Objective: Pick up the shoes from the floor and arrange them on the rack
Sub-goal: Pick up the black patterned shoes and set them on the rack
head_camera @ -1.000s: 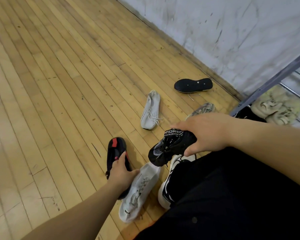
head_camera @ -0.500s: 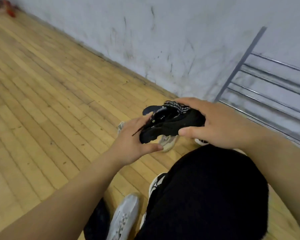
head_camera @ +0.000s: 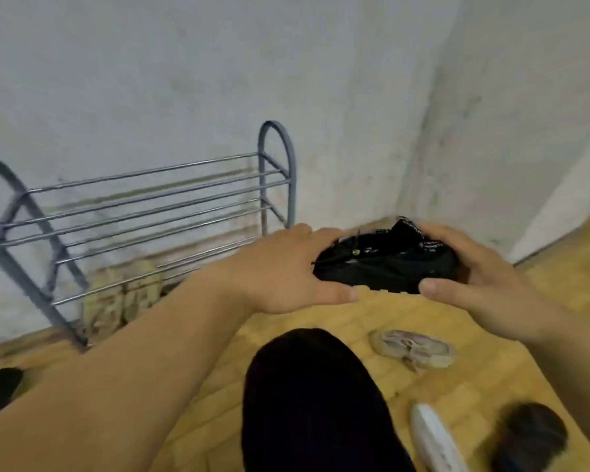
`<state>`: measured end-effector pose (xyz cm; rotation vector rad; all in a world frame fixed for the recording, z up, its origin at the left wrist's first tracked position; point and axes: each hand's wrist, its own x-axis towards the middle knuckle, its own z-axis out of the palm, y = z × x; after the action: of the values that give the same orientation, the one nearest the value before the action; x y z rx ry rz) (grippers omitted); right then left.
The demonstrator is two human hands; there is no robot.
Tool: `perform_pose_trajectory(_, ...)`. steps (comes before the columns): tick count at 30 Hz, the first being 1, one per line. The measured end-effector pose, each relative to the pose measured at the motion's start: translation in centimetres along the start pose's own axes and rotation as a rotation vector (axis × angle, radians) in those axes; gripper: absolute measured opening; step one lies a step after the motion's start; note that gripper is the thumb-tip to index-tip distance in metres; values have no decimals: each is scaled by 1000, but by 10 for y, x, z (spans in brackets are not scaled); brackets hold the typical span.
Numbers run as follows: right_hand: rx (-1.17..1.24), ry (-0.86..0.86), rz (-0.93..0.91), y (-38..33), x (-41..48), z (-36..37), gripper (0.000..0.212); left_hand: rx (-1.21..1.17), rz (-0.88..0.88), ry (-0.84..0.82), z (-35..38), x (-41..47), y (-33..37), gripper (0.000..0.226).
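Fingers (head_camera: 293,243) of the left hand (head_camera: 280,270) and right hand (head_camera: 474,277) clamp one black shoe (head_camera: 385,264) from both ends, held in the air to the right of the rack (head_camera: 143,212). Best to keep it level and slide it sole-down onto a bare tier. One pale pair (head_camera: 123,294) sits on the bottom tier; four shoes lie on the floor (head_camera: 440,318).

White lettering runs along a band at the collar of the black sneaker (head_camera: 385,264), near the right hand (head_camera: 484,284), but it is too blurred and too small to read. A small yellow-green mark sits on the sneaker's upper, its shape unclear. No other text can be read.
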<state>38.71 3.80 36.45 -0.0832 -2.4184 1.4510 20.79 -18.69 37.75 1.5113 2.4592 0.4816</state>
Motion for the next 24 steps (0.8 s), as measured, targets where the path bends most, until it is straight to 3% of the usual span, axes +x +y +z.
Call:
perform_pose_trajectory(5,27,200,252,85,-99,-64,63,72,156,-217,89,109,80,98)
perform_pose_trajectory(10,81,181,546,168,-164,-74,72,90,140,-406,185,136,102,87)
perform_pose_trajectory(15,89,358,967,262,-238,-88,67,357,172,-415,220,145,122,84)
perform_pose_trajectory(20,-158,329,1507,361,-358,-75,95,543,209,-402,244,157,141,85)
perform_pose_trajectory(24,-158,299,1727,413,-449,-52,118,533,233,-405,261,165,159,82)
